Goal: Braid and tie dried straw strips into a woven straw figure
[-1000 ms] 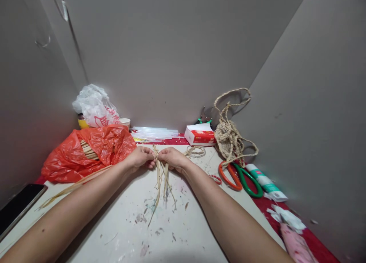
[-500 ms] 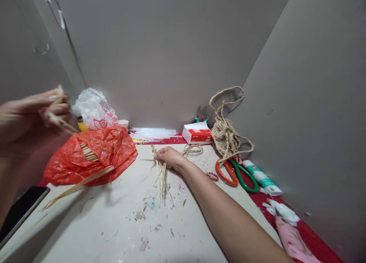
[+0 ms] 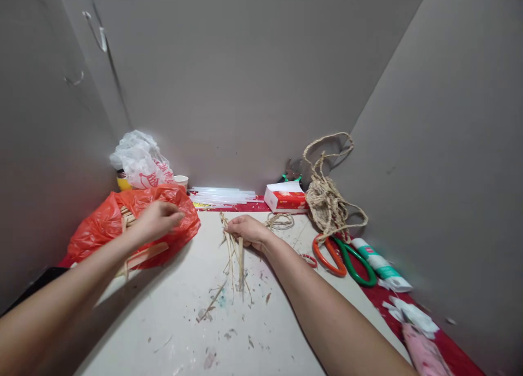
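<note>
My right hand [image 3: 247,231] is closed on the top of a small bundle of dry straw strips [image 3: 236,259], whose loose ends fan out toward me on the white tabletop [image 3: 180,321]. My left hand [image 3: 157,219] hovers over a red plastic bag [image 3: 102,229] holding more pale strips [image 3: 141,255]. Its fingers are drawn together and slightly blurred, and I cannot make out whether anything is in them.
Orange and green scissors [image 3: 343,259], a tangle of jute rope [image 3: 327,201], a red-and-white box [image 3: 286,197], clear sticks [image 3: 223,193], a glue tube [image 3: 379,268] and a white bag [image 3: 139,161] line the back and right. A dark phone [image 3: 30,286] lies at left. Straw scraps litter the tabletop.
Both hands held the bundle a second ago. My left hand then pulled up and away to the left with a strip, and has now come down onto the red bag. My right hand stayed put.
</note>
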The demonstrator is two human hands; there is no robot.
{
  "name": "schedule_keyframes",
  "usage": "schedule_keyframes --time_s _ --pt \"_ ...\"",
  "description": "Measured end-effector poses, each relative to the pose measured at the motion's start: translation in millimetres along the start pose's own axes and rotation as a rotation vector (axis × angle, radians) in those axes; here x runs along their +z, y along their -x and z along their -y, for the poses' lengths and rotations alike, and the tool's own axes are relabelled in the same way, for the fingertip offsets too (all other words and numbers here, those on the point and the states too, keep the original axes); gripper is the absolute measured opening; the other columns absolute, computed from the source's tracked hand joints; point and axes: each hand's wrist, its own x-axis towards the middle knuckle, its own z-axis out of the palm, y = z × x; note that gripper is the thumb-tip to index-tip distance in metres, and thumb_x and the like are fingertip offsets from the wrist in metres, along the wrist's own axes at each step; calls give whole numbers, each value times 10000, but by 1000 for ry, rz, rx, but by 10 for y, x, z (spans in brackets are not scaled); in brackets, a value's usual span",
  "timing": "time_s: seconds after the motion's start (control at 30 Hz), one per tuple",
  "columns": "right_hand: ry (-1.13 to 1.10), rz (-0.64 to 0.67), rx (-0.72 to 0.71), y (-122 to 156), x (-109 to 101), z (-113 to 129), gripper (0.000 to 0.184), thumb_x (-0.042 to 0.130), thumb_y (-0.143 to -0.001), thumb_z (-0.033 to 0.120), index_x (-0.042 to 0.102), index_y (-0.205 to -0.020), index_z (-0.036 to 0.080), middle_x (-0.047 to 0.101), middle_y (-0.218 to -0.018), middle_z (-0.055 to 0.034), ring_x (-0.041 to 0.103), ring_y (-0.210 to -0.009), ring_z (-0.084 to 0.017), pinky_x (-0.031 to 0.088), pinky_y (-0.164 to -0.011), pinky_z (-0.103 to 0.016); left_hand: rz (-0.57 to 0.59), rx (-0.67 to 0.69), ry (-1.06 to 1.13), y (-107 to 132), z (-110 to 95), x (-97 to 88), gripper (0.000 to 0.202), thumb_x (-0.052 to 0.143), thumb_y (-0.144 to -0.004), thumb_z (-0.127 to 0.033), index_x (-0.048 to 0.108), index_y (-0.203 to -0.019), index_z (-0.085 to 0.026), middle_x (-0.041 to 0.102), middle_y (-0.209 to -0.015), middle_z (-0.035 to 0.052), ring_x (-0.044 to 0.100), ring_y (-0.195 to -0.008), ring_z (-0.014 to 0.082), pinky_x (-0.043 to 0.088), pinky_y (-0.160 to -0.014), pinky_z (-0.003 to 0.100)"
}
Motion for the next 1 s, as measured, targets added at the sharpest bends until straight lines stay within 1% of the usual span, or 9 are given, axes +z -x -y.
schedule_keyframes --time_s 0.07,0.13,0.2,0.27,0.43,0.63,0.8,0.93,1.0 --pt "-14 13 2 -1 -6 -4 212 605 -686 237 456 -554 163 347 -393 90 209 -300 -21 95 -323 -199 77 -43 257 -143 -78 435 246 621 -694 -374 594 -593 -151 573 -503 6 510 -435 110 371 -438 197" --pt "-22 22 0 -1 -7 -1 223 612 -680 250 451 -553 164 345 -397 91 208 -303 -20 97 -322 -198 135 -156 414 -298 -100 777 284 659 -673 -376 541 -546 -151 551 -458 -2 496 -389 100 378 -409 199" --pt "-27 30 -3 -1 -6 7 232 610 -679 251 440 -545 167 340 -396 93 205 -302 -19 102 -320 -197 206 -253 523 -423 -90 999 276 681 -667 -353 538 -559 -143 556 -460 -3 504 -385 94 405 -410 201" --pt "-32 32 -4 -1 -8 16 224 607 -676 242 441 -546 166 336 -396 95 200 -301 -18 103 -318 -196 237 -296 623 -492 -70 1111 251 705 -655 -320 551 -595 -132 566 -482 -4 506 -393 84 436 -425 207" --pt "-50 46 4 -1 -24 25 196 620 -677 262 481 -585 159 338 -395 97 187 -299 -18 92 -316 -194 229 -300 771 -502 -41 1122 254 745 -628 -298 560 -649 -125 560 -498 -8 494 -404 66 469 -464 217" --pt "-106 27 35 1 -23 16 205 669 -646 309 562 -680 138 333 -404 103 191 -314 -16 101 -324 -180 94 -255 856 -438 -57 998 187 626 -730 -168 473 -623 -153 555 -536 -27 525 -464 55 448 -526 179" --pt "-171 77 22 20 -27 20 289 701 -611 374 538 -655 140 282 -396 118 159 -322 -10 77 -334 -180 229 -321 926 -347 -139 983 142 559 -761 -129 464 -659 -156 615 -629 13 591 -557 84 474 -593 202" --pt "-197 72 0 18 -20 6 322 712 -585 397 518 -635 146 313 -395 109 204 -318 -14 85 -331 -180 380 -373 973 -326 -183 1076 103 559 -771 -187 476 -719 -158 631 -640 40 602 -536 116 495 -558 242" --pt "-186 48 -8 10 -14 -7 315 710 -580 390 518 -633 147 340 -400 101 222 -317 -16 90 -329 -181 389 -380 992 -328 -175 1143 96 521 -795 -205 459 -734 -163 627 -634 45 588 -505 118 482 -512 241"
